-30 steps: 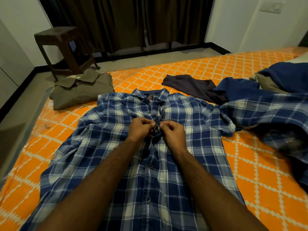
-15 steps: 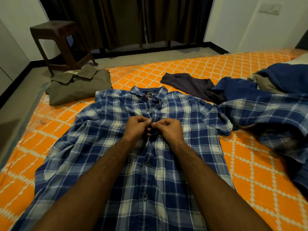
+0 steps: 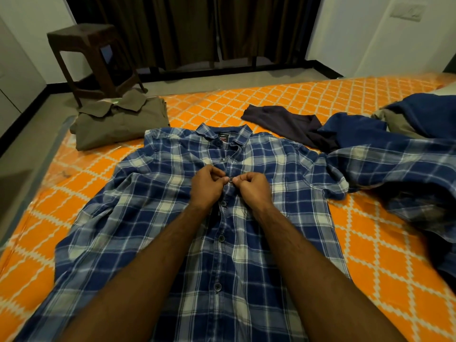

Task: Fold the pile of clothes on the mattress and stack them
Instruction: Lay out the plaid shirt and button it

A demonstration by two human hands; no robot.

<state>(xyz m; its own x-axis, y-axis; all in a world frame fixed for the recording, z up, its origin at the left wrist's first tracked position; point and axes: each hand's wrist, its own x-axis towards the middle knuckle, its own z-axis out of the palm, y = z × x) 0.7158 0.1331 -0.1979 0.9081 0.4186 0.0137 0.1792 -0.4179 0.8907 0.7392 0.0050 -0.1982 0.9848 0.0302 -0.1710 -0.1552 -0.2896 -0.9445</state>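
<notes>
Two bare forearms, no sleeves in view. Left hand (image 3: 208, 187) and right hand (image 3: 251, 190): no rings, watch or gloves. Fine hair on forearms.

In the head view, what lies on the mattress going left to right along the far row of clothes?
Folded olive shirt → collar of the blue plaid shirt → dark purple garment → crumpled blue cloth. Both hands pinch the plaid shirt's placket nearer the camera.

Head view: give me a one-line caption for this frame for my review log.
Left hand and right hand pinch the placket of a blue plaid shirt spread on the orange mattress.
</notes>
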